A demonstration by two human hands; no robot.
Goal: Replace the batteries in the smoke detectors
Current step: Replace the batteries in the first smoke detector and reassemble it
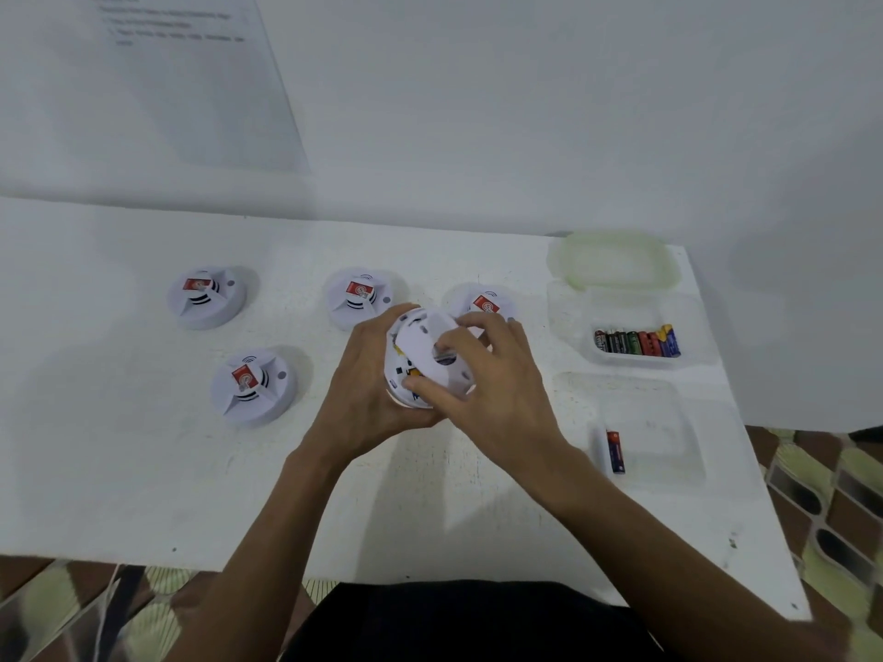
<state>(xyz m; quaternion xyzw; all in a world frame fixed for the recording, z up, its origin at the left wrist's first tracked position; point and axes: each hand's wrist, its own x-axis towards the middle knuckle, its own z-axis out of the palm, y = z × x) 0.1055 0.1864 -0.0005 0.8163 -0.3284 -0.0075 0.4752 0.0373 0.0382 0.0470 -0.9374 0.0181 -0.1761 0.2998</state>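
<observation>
We cup upturned detector (399,363) in curled left hand (368,389), right hand (494,379) pinches its backplate (423,348); best twist evenly, not pry (batteries (638,342) at 3 o'clock).

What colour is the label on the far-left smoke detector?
The label is red, best seen in the head view.

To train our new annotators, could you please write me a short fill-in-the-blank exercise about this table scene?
1. Besides the one being held, ____ smoke detectors rest on the table.
2. The left hand and right hand together hold a white ____.
3. The clear tub on the person's right holds a row of ____.
4. Each detector on the table bears a ____ sticker.
Missing words: four; smoke detector; batteries; red.
</observation>
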